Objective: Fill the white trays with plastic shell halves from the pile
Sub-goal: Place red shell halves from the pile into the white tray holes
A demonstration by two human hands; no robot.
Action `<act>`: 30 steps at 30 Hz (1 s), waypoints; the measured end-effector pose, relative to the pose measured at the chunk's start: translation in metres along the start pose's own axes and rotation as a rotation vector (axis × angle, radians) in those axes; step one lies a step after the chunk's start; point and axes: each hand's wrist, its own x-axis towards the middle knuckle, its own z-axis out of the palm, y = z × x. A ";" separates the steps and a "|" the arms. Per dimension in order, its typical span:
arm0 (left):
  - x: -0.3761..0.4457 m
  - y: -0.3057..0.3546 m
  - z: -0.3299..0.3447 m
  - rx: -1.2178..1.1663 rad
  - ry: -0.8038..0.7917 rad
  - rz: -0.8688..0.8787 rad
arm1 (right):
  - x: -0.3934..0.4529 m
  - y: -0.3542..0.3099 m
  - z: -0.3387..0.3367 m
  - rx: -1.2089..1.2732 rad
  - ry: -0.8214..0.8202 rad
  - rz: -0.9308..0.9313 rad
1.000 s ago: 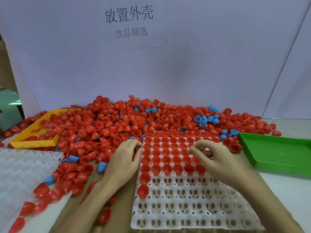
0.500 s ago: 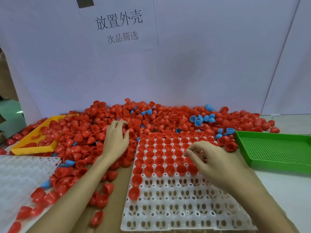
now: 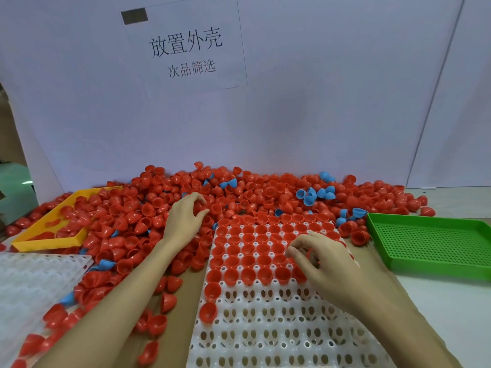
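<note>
Behind the bench stands a white backboard (image 3: 318, 102) bearing a printed paper sign (image 3: 186, 49). A brown tabletop (image 3: 186, 293) carries the pile (image 3: 148, 216) of red and blue shells. Centre front, a white tray (image 3: 265, 328) runs lengthwise away from the viewer, far rows filled with shells open side up. Yellow tray (image 3: 50, 241) left, green tray (image 3: 425, 243) right. Left hand (image 3: 184, 219) curls round shells in the pile; right hand (image 3: 326, 258) pinches a red shell above the tray.

white tray (image 3: 279, 328) far rows seated with red shell halves (image 3: 248, 273), near rows bare, red-and-blue pile (image 3: 159, 208) behind, second white tray (image 3: 29, 282) at left
</note>
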 end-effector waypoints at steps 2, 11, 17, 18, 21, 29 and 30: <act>-0.007 0.004 -0.007 -0.065 0.030 0.003 | -0.001 -0.004 -0.003 0.014 -0.004 0.001; -0.100 0.086 -0.038 -0.634 -0.220 0.019 | -0.008 -0.025 -0.013 0.308 0.006 -0.018; -0.144 0.116 -0.038 -0.713 -0.303 0.053 | -0.007 -0.018 0.001 0.431 -0.105 -0.132; -0.146 0.117 -0.039 -0.715 -0.302 0.046 | -0.007 -0.016 0.002 0.413 -0.090 -0.139; -0.151 0.118 -0.038 -0.711 -0.253 0.049 | -0.007 -0.016 0.004 0.419 -0.064 -0.147; -0.151 0.113 -0.034 -0.652 -0.113 0.102 | -0.008 -0.020 0.006 0.457 -0.015 -0.153; -0.151 0.113 -0.034 -0.661 -0.111 0.103 | -0.008 -0.020 0.006 0.463 -0.017 -0.157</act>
